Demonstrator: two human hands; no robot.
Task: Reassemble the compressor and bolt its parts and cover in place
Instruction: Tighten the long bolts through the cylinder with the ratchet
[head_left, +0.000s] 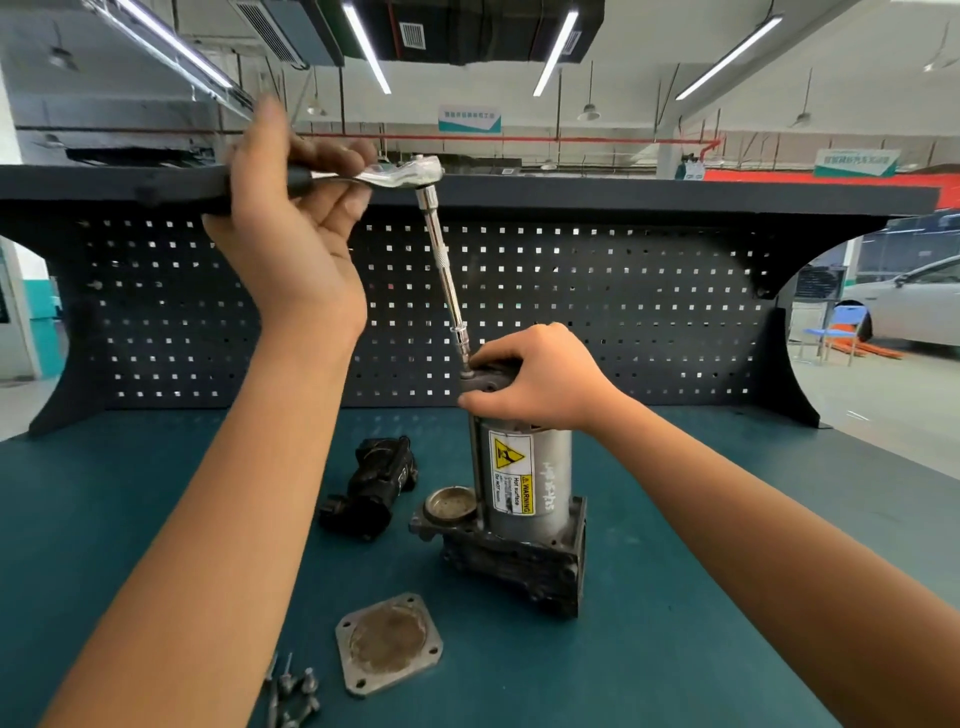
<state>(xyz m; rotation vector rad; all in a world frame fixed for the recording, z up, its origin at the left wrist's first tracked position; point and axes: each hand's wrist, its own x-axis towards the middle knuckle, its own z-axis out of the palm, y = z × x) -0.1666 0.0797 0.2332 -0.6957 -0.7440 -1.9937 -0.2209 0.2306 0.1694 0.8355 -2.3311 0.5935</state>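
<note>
The compressor (527, 483) stands upright on the green bench, a silver cylinder with a yellow warning label on a dark cast base. My right hand (535, 376) grips its dark top cap. My left hand (291, 218) holds the handle of a chrome ratchet (410, 174) raised at head height. From the ratchet head a long extension bar (447, 280) slants down to a bolt at the cap's left edge, next to my right fingers.
A square metal cover plate (389, 642) lies at the front, with several loose bolts (293, 688) to its left. A black motor part (371, 486) lies left of the compressor. A dark pegboard (597, 306) with a shelf backs the bench.
</note>
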